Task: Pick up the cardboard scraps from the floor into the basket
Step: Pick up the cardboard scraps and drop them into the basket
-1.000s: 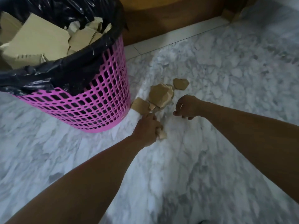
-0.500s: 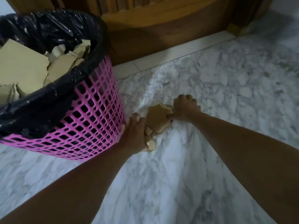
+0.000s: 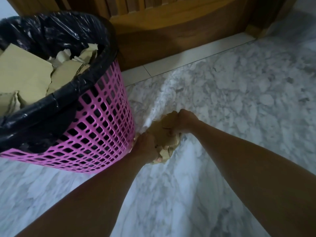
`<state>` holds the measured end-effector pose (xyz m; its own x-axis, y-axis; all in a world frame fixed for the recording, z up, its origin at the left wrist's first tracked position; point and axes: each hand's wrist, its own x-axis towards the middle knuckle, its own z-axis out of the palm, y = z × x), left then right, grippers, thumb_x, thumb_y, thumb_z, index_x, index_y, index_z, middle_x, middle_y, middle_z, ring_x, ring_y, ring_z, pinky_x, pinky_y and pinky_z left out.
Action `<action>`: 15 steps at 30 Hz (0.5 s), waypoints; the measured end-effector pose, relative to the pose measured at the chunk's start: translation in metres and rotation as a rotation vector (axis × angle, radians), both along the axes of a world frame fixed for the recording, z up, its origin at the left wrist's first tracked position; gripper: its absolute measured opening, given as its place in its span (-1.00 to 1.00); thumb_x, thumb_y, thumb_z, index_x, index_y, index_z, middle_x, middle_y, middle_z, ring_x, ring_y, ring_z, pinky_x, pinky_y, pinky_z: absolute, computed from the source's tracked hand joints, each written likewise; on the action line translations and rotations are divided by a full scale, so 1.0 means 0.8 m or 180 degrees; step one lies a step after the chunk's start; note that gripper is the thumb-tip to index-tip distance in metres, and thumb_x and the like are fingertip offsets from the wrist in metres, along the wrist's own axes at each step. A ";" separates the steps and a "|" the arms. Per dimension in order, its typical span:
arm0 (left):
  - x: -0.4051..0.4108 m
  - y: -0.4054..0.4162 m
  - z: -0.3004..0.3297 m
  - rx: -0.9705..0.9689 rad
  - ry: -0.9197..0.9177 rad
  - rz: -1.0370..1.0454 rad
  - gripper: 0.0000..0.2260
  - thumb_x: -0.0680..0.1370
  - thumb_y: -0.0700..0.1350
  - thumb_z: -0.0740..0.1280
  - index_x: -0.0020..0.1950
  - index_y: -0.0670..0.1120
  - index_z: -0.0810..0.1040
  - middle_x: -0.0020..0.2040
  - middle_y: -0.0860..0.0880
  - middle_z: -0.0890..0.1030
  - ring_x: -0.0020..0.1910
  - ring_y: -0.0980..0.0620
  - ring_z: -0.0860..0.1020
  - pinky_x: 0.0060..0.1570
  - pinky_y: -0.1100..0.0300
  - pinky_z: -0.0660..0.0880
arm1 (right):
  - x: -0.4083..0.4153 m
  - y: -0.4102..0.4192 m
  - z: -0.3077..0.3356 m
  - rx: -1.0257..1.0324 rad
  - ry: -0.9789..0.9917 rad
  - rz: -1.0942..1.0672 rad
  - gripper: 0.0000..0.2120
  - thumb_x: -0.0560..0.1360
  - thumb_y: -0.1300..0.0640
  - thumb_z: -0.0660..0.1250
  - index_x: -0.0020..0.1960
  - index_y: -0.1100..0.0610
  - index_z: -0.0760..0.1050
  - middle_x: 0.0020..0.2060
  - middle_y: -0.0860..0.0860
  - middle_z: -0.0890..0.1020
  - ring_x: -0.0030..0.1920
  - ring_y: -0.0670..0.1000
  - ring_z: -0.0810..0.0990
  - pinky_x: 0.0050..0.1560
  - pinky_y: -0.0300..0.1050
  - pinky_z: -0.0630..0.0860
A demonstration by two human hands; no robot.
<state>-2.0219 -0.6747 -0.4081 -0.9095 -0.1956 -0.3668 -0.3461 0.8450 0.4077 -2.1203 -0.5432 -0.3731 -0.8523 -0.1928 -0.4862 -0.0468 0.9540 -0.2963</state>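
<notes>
Left hand (image 3: 145, 147) and right hand (image 3: 184, 122) both gripping cardboard scraps (image 3: 164, 135) at frame centre, pink basket (image 3: 102, 127) just left, marble floor (image 3: 239, 100)

floor: grey-white marble (image 3: 239, 103) | back: brown wooden door (image 3: 179, 23) | pale threshold strip (image 3: 171, 64) along its base

The basket (image 3: 95, 120) stood at the left on the floor (image 3: 239, 103), scraps (image 3: 25, 74) inside it. Just right of its base, both hands (image 3: 145, 149) flanked a scrap pile (image 3: 165, 136). Behind stood a door (image 3: 179, 28).
</notes>
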 end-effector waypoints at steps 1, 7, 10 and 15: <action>0.003 0.002 0.001 0.0065 0.0084 0.0026 -0.72 0.48 -0.16 0.42 -0.37 -0.11 0.40 -0.34 -0.05 0.49 -0.21 -0.04 0.55 -0.36 0.25 0.38 | 0.004 -0.001 0.004 0.0022 0.0076 0.0126 -0.27 0.30 -0.03 0.54 0.34 0.20 0.33 0.12 0.11 0.43 0.20 0.15 0.48 0.19 0.05 0.53; 0.010 0.007 0.009 0.0157 0.0085 -0.0048 -0.82 0.37 -0.18 0.50 -0.09 -0.19 0.58 -0.12 -0.13 0.58 -0.03 -0.11 0.56 -0.05 0.09 0.53 | 0.007 -0.011 0.000 -0.0327 -0.0054 -0.0423 -0.26 0.45 -0.19 0.34 0.48 0.15 0.21 0.38 0.16 0.27 0.37 0.23 0.32 0.26 0.09 0.45; 0.011 0.005 0.008 0.0030 0.0099 -0.0144 -0.72 0.32 -0.12 0.52 -0.01 -0.11 0.59 -0.03 -0.09 0.59 0.00 -0.10 0.56 0.02 0.04 0.55 | 0.006 -0.023 -0.005 -0.0369 -0.0002 -0.0954 -0.23 0.46 -0.31 0.23 0.48 0.16 0.20 0.40 0.18 0.29 0.38 0.22 0.32 0.32 0.14 0.37; 0.014 0.001 0.000 0.0102 0.0173 -0.0264 -0.80 0.42 -0.20 0.45 0.01 -0.09 0.54 -0.11 0.01 0.39 0.00 -0.07 0.42 0.05 -0.04 0.53 | 0.005 -0.030 -0.003 -0.0396 -0.0005 -0.0824 -0.34 0.54 -0.19 0.19 0.44 0.28 0.25 0.33 0.21 0.36 0.32 0.21 0.39 0.30 0.08 0.44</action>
